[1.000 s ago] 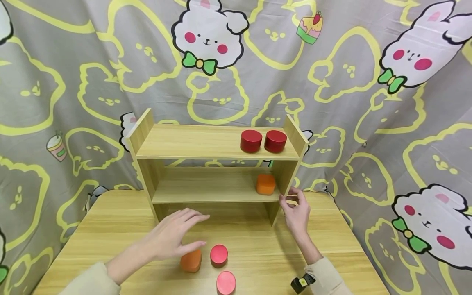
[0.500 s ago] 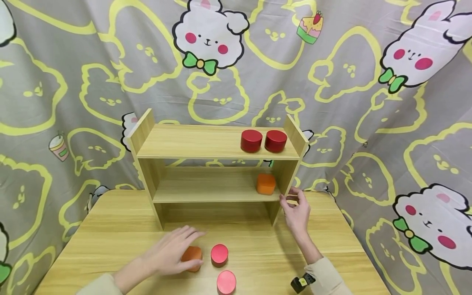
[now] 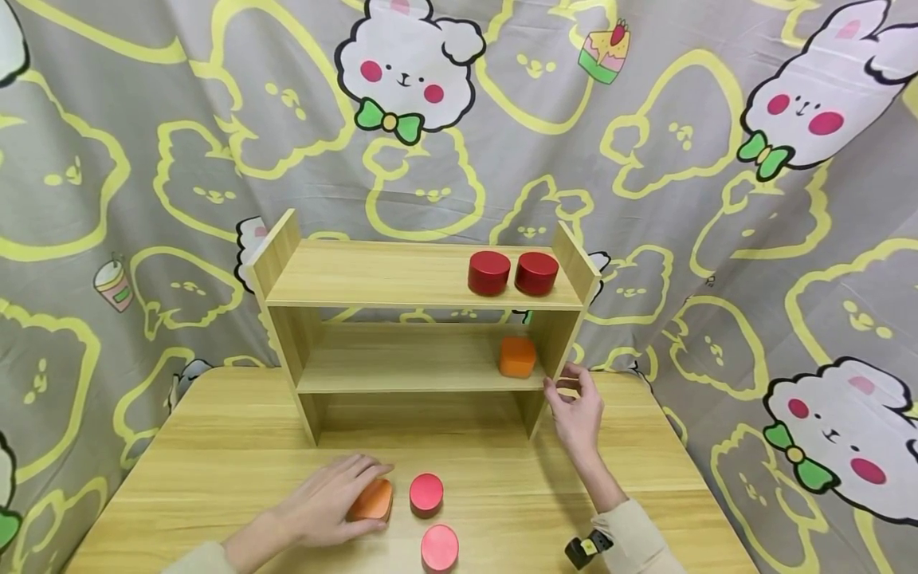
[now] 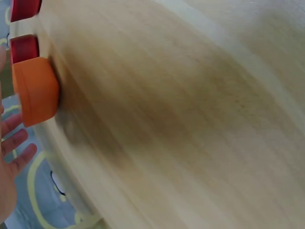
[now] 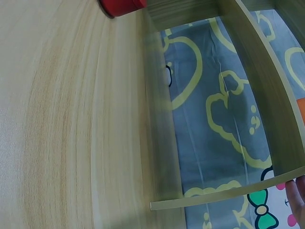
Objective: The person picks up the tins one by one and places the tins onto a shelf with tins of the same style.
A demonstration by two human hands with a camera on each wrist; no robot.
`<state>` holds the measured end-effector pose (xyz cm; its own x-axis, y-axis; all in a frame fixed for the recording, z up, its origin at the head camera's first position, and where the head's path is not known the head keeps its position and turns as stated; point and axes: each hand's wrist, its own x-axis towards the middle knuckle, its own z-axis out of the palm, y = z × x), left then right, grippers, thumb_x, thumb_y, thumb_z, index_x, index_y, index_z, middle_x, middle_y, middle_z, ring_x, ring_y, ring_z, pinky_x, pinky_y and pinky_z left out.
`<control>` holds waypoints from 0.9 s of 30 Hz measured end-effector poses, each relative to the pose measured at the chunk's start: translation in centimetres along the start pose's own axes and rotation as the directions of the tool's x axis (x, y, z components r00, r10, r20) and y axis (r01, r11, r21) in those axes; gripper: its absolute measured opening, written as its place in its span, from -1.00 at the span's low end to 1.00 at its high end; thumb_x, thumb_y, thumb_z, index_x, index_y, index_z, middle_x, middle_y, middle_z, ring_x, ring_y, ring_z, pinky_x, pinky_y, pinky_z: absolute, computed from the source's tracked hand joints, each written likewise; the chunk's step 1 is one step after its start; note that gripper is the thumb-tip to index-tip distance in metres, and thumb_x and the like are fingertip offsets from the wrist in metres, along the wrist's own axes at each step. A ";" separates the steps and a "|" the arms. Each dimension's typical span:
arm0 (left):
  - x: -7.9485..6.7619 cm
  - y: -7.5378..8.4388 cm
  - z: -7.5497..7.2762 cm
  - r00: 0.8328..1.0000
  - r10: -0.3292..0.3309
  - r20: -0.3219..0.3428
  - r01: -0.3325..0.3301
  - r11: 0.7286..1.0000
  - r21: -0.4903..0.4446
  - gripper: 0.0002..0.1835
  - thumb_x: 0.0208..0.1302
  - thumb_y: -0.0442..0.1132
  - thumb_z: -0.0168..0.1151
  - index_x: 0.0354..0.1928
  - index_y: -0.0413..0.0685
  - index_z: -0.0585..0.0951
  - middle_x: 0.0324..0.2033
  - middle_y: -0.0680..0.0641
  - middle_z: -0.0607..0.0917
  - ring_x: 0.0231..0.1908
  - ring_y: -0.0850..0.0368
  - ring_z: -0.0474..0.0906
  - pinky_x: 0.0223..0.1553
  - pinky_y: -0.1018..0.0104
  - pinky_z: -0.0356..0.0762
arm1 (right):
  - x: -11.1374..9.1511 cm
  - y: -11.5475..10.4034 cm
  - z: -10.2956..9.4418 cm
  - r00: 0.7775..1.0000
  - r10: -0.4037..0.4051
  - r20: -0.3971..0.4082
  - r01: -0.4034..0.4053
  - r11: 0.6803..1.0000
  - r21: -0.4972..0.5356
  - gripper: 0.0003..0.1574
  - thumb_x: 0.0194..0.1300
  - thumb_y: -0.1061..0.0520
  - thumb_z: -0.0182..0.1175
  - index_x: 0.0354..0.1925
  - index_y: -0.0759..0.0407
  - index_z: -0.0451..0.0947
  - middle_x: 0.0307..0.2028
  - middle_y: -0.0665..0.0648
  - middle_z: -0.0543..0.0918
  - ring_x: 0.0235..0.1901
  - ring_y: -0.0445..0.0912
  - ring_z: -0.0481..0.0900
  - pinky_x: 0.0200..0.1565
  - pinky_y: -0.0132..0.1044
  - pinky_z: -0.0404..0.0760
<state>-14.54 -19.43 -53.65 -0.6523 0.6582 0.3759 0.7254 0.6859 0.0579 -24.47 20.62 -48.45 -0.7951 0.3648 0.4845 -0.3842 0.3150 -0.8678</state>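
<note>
Head view: wooden shelf (image 3: pixel 390 273), side panel held between thumb and curled fingers of right hand (image 3: pixel 577 414); left hand (image 3: pixel 326 502), thumb and fingers apart around orange box (image 3: pixel 375 502), contact unclear; beyond left fingertips, red tin (image 3: pixel 426 494); beyond left thumb, second red tin (image 3: pixel 440 548).

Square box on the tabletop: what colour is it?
Orange; the box shows best in the left wrist view.

A person's left hand (image 3: pixel 331 501) curves over an orange box (image 3: pixel 374 502), two red tins (image 3: pixel 426 493) to its right, while the right hand (image 3: pixel 578 412) touches the shelf (image 3: pixel 402 359), another orange box (image 3: pixel 518 357) up and left of that hand, two more tins (image 3: pixel 489 273) higher still
</note>
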 end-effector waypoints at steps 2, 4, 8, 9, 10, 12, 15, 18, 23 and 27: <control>-0.2 -0.1 0.2 1.000 -0.008 0.009 0.008 1.000 -0.006 -0.25 0.24 0.33 0.42 0.32 0.02 0.60 0.10 0.17 0.68 0.11 0.17 0.66 0.12 0.08 0.75 | 0.0 0.0 -0.1 1.000 -0.003 0.001 0.003 1.000 0.005 -0.64 0.23 0.45 0.38 0.00 0.39 0.61 -0.18 0.27 0.67 -0.29 -0.41 0.63 -0.32 -0.66 0.65; -0.3 -0.1 0.4 1.000 -0.018 0.021 0.018 1.000 -0.009 -0.25 0.27 0.34 0.40 0.32 0.02 0.60 0.11 0.16 0.68 0.11 0.16 0.66 0.10 0.06 0.75 | 0.0 0.0 -0.1 1.000 -0.008 0.002 0.008 1.000 0.000 -0.65 0.24 0.45 0.38 0.01 0.38 0.61 -0.18 0.27 0.67 -0.28 -0.41 0.63 -0.32 -0.65 0.65; -0.7 -0.2 0.7 0.998 -0.034 0.044 0.035 0.999 -0.009 -0.25 0.31 0.36 0.35 0.35 0.03 0.58 0.12 0.16 0.68 0.12 0.13 0.66 0.10 0.04 0.75 | 0.0 -0.1 0.0 1.000 -0.007 -0.001 0.007 1.000 -0.013 -0.65 0.24 0.44 0.38 0.01 0.38 0.62 -0.17 0.26 0.68 -0.28 -0.41 0.63 -0.32 -0.66 0.64; -0.8 -0.2 0.7 0.998 -0.034 0.045 0.035 0.999 -0.011 -0.25 0.31 0.36 0.34 0.35 0.03 0.58 0.11 0.16 0.68 0.12 0.13 0.66 0.10 0.04 0.75 | 0.0 -0.1 0.0 1.000 -0.005 -0.001 0.005 1.000 -0.016 -0.64 0.24 0.44 0.38 0.01 0.37 0.62 -0.16 0.25 0.67 -0.28 -0.41 0.62 -0.32 -0.67 0.64; -1.0 -0.3 0.7 0.998 -0.037 0.046 0.037 0.999 -0.011 -0.25 0.31 0.36 0.34 0.35 0.03 0.58 0.11 0.16 0.68 0.11 0.14 0.66 0.10 0.05 0.74 | 0.0 -0.1 0.0 1.000 0.000 -0.001 0.000 1.000 -0.019 -0.64 0.24 0.45 0.38 0.02 0.38 0.62 -0.16 0.24 0.67 -0.28 -0.41 0.62 -0.32 -0.67 0.63; -1.2 -0.3 0.8 0.998 -0.041 0.048 0.041 0.999 -0.007 -0.25 0.32 0.38 0.32 0.34 0.04 0.58 0.10 0.17 0.68 0.10 0.15 0.66 0.10 0.05 0.74 | 0.0 -0.1 0.1 1.000 0.008 -0.004 -0.008 1.000 -0.021 -0.62 0.23 0.46 0.38 0.03 0.40 0.61 -0.15 0.24 0.67 -0.28 -0.40 0.61 -0.33 -0.68 0.62; -1.4 -0.5 0.7 0.998 -0.048 0.049 0.048 0.999 0.001 -0.26 0.33 0.38 0.30 0.33 0.04 0.59 0.09 0.17 0.68 0.09 0.16 0.66 0.10 0.05 0.74 | 0.0 -0.4 0.2 1.000 0.012 -0.006 -0.012 1.000 -0.020 -0.61 0.22 0.50 0.36 0.04 0.46 0.59 -0.14 0.29 0.66 -0.27 -0.36 0.61 -0.34 -0.69 0.61; -1.7 -0.7 0.7 0.998 -0.051 0.036 0.050 0.999 0.013 -0.28 0.33 0.38 0.31 0.31 0.04 0.60 0.08 0.18 0.69 0.09 0.16 0.67 0.09 0.06 0.74 | -0.1 -1.3 0.3 1.000 0.001 -0.001 -0.001 1.000 -0.007 -0.62 0.22 0.52 0.33 0.03 0.52 0.57 -0.14 0.36 0.65 -0.27 -0.33 0.62 -0.34 -0.68 0.62; -2.1 -0.7 0.9 0.998 -0.064 0.000 0.064 0.998 0.007 -0.32 0.31 0.35 0.35 0.27 0.05 0.61 0.04 0.20 0.69 0.04 0.21 0.67 0.04 0.12 0.75 | -0.5 -3.3 0.1 1.000 -0.021 0.007 0.020 1.000 0.016 -0.64 0.22 0.52 0.32 0.01 0.54 0.57 -0.17 0.36 0.64 -0.28 -0.33 0.63 -0.34 -0.66 0.63; -2.4 -0.6 1.1 0.996 -0.088 -0.005 0.088 0.996 -0.011 -0.36 0.33 0.32 0.35 0.27 0.08 0.61 0.02 0.23 0.69 0.01 0.24 0.67 0.02 0.13 0.76 | -0.7 -3.8 0.0 1.000 -0.031 -0.001 0.031 0.999 0.012 -0.64 0.21 0.52 0.32 0.01 0.53 0.58 -0.17 0.34 0.64 -0.29 -0.33 0.63 -0.34 -0.67 0.63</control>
<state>-13.70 -21.09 -55.58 -0.7126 0.5935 0.3742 0.6674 0.7378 0.1009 -22.44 19.21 -45.50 -0.7828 0.3555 0.5108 -0.4139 0.3155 -0.8539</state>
